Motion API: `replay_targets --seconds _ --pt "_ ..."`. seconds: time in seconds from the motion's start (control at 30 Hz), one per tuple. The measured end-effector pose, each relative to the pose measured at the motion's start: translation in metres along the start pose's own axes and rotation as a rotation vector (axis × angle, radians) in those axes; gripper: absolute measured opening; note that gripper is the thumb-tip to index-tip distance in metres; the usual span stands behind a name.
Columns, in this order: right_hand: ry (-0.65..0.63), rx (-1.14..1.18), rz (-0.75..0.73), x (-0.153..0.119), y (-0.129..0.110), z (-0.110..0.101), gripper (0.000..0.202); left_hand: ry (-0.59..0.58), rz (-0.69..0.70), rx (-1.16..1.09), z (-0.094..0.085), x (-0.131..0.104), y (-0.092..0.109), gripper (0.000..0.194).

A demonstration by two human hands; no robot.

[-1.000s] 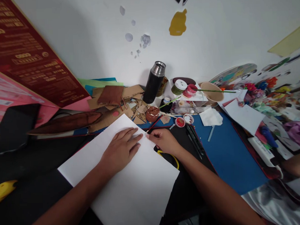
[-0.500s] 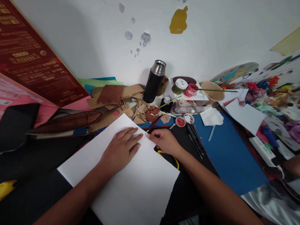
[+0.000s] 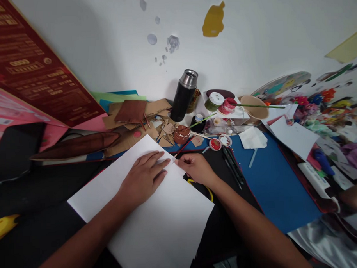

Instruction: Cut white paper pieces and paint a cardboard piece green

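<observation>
On the red board (image 3: 43, 48) at the left, rows of gold writing are carried, tilted and too blurred to be read; the board is cut off by the picture's edge. Dark print is borne by a piece of cardboard (image 3: 157, 107) in the pile at the back, but no whole word can be made out. A small white label on the pink packaging (image 3: 10, 112) is likewise illegible. On the flask (image 3: 183, 98), no lettering can be discerned.

The paper (image 3: 161, 224) is laid slantwise in the middle, its lower end cut off by the frame. The left hand (image 3: 143, 178) is spread flat upon it. The thumb and forefinger of the right hand (image 3: 197, 168) are set close together at its upper right edge; whether paper or something thin is pinched cannot be told. A yellow loop (image 3: 210, 193) is partly hidden beside the paper and under the right wrist. A yellow object (image 3: 6, 227) and another person's arm (image 3: 354, 196) are cropped at opposite sides.

The table is covered by a black mat (image 3: 38, 221) and a blue mat (image 3: 273, 177). The white wall (image 3: 105, 42) behind is marked with grey and mustard patches.
</observation>
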State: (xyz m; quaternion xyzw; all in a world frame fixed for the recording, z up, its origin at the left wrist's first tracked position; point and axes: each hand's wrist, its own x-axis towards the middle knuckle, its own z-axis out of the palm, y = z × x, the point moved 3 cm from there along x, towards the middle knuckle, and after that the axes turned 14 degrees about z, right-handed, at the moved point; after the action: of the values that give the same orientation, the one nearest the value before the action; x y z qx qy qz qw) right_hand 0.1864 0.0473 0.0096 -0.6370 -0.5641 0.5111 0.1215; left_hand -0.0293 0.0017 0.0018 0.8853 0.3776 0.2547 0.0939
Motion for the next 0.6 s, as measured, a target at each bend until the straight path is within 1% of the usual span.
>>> replay_targets --seconds 0.13,0.37,0.6 --pt "0.018 -0.007 -0.023 -0.0003 -0.0006 -0.0006 0.041 -0.004 0.014 0.019 -0.0005 0.0004 0.0004 0.040" --pt "0.010 0.006 -0.030 -0.0004 -0.0003 0.0005 0.042 -0.017 0.011 0.027 0.0002 -0.0001 -0.0004 0.041" --pt "0.048 0.141 -0.004 -0.0002 0.0053 -0.0013 0.045 -0.005 0.012 0.017 0.0008 -0.0007 -0.0004 0.040"
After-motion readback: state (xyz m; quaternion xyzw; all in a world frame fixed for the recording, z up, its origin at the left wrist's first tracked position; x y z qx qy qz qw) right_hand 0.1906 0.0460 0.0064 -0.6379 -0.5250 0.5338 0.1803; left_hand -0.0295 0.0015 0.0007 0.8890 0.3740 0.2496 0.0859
